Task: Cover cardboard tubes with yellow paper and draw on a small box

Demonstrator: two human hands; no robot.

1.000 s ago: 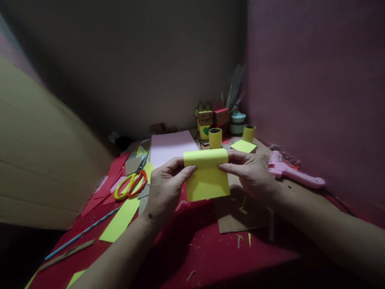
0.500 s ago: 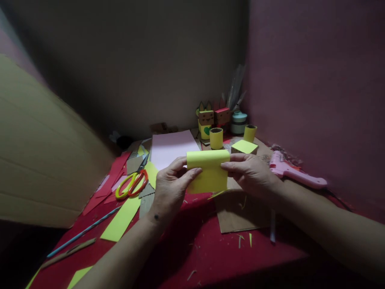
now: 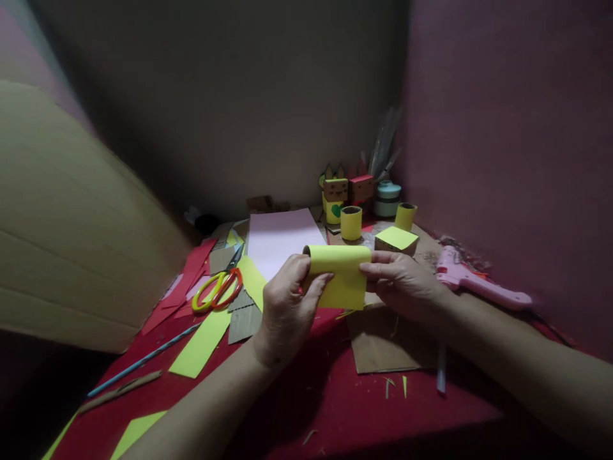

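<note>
Between my two hands is a piece of yellow paper (image 3: 341, 291), its upper part curved over a cardboard tube (image 3: 307, 250) whose brown end shows at the left. My left hand (image 3: 292, 297) grips the left side, thumb in front and fingers behind. At the right edge, my right hand (image 3: 400, 278) pinches the paper between thumb and fingers. Beyond them stand two short yellow-covered tubes, a nearer one (image 3: 351, 223) and a farther one (image 3: 406, 217). A small cardboard box with a yellow top (image 3: 396, 238) sits just behind my right hand.
Scissors (image 3: 218, 289), a blue stick (image 3: 143, 359) and yellow strips (image 3: 201, 345) lie at left on the red cloth (image 3: 306, 390). Pink paper (image 3: 285, 233) lies behind. A pink glue gun (image 3: 479, 281) rests at right. Cardboard animal figures (image 3: 335, 195) and a lidded jar (image 3: 387, 198) stand at the back.
My left hand has turned and closed more around the left end, and the tube's brown end now shows. The view has shifted slightly, so everything sits a little farther right.
</note>
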